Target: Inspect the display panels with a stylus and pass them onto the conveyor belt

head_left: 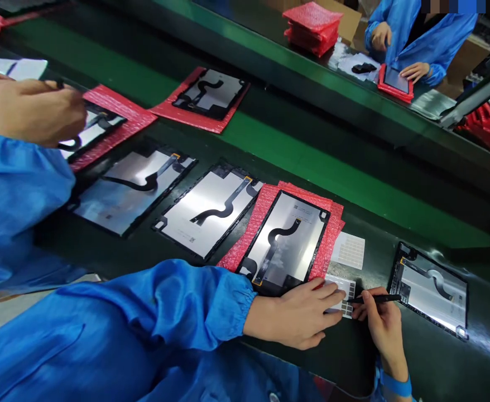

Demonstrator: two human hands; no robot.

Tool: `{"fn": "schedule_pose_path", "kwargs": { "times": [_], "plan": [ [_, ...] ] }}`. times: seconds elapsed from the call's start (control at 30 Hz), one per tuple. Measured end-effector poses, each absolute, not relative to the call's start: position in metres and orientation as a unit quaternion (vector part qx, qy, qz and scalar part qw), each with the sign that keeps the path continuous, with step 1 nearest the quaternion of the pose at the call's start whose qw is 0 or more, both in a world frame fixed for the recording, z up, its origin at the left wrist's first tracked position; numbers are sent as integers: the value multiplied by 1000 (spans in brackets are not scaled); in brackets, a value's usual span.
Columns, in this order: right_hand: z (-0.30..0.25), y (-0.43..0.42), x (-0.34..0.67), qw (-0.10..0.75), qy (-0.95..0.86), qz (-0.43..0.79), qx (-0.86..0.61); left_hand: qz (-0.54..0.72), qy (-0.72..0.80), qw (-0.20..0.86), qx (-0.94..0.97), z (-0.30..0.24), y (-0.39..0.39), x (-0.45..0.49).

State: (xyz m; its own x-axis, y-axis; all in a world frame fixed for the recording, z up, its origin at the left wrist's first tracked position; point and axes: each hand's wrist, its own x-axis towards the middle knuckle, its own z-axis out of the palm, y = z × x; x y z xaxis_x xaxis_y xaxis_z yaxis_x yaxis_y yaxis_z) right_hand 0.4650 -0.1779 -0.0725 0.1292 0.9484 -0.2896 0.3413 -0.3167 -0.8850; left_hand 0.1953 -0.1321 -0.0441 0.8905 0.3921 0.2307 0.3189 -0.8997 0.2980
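My left hand [297, 315] has its fingers bent over a small sheet of dark square stickers [347, 304] and holds it. A pair of black tweezers [387, 298] is pinched in my right hand [383, 324], the tip at the sheet's right edge. Just behind my left hand, a tablet screen panel [293, 245] with a black flex cable lies back side up on red bubble wrap [328, 245]. Another sticker sheet [349, 250] lies beyond the one I hold. To the right of my right hand lies another screen panel [433, 287].
More screen panels [211, 209] lie along the bench to the left. A co-worker's hands [35, 109] are at the far left. Across the green belt [278, 148], another person [421, 44] handles a red-wrapped panel beside stacked red bubble-wrap pouches [314, 28].
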Motion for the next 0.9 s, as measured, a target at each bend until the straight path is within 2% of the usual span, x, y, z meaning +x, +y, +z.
{"fn": "schedule_pose_path", "kwargs": {
  "times": [0.13,0.3,0.4,0.63,0.9],
  "plan": [
    [-63,-171,465,372,-444,494,-649,164,188,139,958,-45,-132,196],
    [-49,-151,458,452,-423,501,-605,281,198,224,912,-49,-132,192],
    [-47,-124,440,484,-418,494,-589,318,202,233,897,-46,-129,181],
    [-55,-60,381,455,-423,510,-595,198,293,141,925,-36,-96,147],
    [-65,-62,366,427,-377,563,-598,114,342,141,922,-50,-89,144]
  ]
}}
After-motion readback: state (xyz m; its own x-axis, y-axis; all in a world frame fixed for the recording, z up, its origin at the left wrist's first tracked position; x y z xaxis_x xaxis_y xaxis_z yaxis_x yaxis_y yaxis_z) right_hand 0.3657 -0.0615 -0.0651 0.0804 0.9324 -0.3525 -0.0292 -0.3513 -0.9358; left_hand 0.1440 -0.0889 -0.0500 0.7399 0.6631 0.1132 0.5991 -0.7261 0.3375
